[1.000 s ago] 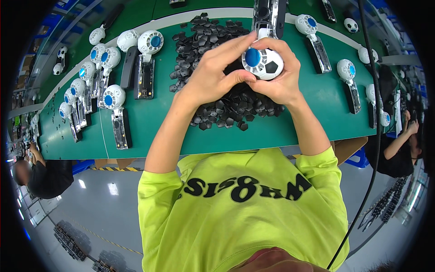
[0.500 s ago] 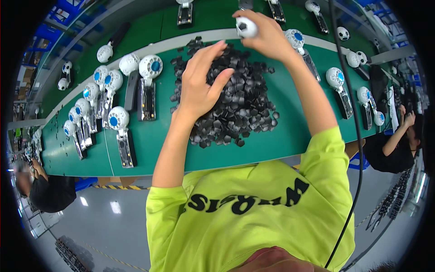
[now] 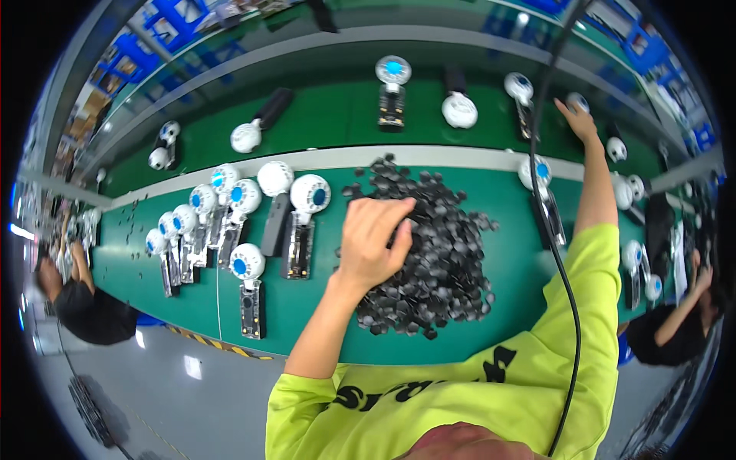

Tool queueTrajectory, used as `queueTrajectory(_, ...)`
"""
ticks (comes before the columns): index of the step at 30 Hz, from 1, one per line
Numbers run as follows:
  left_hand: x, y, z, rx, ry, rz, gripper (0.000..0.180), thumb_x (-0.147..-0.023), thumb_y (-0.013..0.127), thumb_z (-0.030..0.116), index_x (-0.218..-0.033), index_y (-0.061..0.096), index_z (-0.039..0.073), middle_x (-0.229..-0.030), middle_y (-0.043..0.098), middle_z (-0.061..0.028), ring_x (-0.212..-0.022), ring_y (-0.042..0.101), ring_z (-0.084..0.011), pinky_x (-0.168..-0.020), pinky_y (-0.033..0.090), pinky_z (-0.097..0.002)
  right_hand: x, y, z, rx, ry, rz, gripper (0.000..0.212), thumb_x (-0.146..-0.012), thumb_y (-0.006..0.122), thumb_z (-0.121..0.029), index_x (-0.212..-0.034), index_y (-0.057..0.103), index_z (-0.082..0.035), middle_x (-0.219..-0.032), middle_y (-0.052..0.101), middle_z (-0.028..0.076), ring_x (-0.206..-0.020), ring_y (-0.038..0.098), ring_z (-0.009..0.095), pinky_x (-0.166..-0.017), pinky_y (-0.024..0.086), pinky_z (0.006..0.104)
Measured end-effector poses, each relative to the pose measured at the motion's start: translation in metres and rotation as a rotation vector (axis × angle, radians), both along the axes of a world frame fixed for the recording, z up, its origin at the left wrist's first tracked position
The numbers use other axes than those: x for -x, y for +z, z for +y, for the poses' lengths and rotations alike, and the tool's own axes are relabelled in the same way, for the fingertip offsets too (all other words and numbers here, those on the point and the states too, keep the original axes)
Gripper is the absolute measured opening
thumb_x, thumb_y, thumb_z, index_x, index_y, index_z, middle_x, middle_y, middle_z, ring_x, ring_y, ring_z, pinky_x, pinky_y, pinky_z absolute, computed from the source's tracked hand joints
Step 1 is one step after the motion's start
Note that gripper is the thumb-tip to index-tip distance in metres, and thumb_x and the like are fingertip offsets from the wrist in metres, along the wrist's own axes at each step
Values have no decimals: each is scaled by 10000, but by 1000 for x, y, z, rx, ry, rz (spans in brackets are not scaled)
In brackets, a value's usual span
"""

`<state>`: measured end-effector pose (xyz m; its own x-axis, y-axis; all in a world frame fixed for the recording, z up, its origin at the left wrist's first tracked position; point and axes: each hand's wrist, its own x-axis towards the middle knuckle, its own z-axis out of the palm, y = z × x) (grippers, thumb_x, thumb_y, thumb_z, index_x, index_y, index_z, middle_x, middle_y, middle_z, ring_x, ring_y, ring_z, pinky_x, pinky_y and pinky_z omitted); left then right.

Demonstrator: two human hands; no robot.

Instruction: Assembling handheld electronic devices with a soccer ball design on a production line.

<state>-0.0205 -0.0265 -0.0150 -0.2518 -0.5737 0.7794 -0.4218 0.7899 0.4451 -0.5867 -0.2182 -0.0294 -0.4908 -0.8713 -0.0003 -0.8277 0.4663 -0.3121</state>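
My left hand (image 3: 377, 239) hovers over the left side of a heap of small black pentagon-shaped pieces (image 3: 429, 264). Its fingers are bent, thumb and fingertips apart, and nothing shows between them. Far to the right, my right hand (image 3: 579, 123) reaches over the green belt to a handheld fan-like device with a round white and blue head (image 3: 578, 101). The thumb sticks out to the left, apart from the head; the hand hides the device's handle. Left of it on the belt lies another such device (image 3: 522, 90), and a white-headed one (image 3: 459, 111) with a dark handle.
Several white-headed devices with blue centres (image 3: 310, 195) lie on the green table (image 3: 322, 337) left of the heap; one (image 3: 535, 172) lies right of it. A pale rail (image 3: 345, 159) separates table and belt. A black cable (image 3: 569, 307) hangs at the right. Co-workers sit at both sides.
My right hand has let go of the white-and-black ball-headed device, which now lies on the belt, and has moved right to another. The view has shifted; my left hand's fingers are more bent.
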Motion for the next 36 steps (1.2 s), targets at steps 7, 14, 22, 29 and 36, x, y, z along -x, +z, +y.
queueTrajectory(7, 7, -8, 1, 16, -40, -89, 290, -744, 670, 13, -1031, 662, 59, -946, 668, -21, -767, 590, -187, -829, 448, -334, -21, 13, -19, -162, 170, -195, 924, -701, 477, -906, -1134, 718, -127, -1397, 416, 198, -1221, 472, 451, -1026, 381, 440)
queueTrajectory(14, -3, -7, 6, 113, -13, -133, 238, -717, 669, 72, -952, 640, 94, -930, 628, -4, -782, 563, -170, -876, 420, -333, -139, -5, -24, 50, 292, 209, 630, -665, 789, -403, -1144, 666, -14, -998, 686, 189, -849, 627, 313, -802, 514, 399)
queueTrajectory(22, 7, -17, 17, 367, -10, -88, 85, -747, 608, 163, -761, 534, 123, -750, 500, -33, -695, 482, -195, -770, 397, -347, -191, 24, 24, 238, 951, 93, 558, -699, 755, -347, -1112, 663, 18, -952, 678, 199, -823, 621, 321, -791, 512, 407)
queueTrajectory(29, 23, -15, 7, 490, 204, 126, 128, -686, 612, 197, -627, 506, 158, -671, 525, -14, -687, 485, -214, -750, 402, -380, -72, 18, 124, 206, 1070, 167, 529, -760, 740, -343, -1133, 647, 21, -996, 673, 195, -861, 619, 308, -815, 504, 394)
queueTrajectory(36, -13, -23, -19, 378, 219, -29, 96, -724, 600, 214, -672, 546, 155, -701, 550, -17, -691, 516, -200, -768, 402, -371, 37, 38, 153, 131, 620, 385, 502, -821, 725, -340, -1154, 632, 24, -1040, 668, 190, -899, 617, 295, -839, 496, 381)
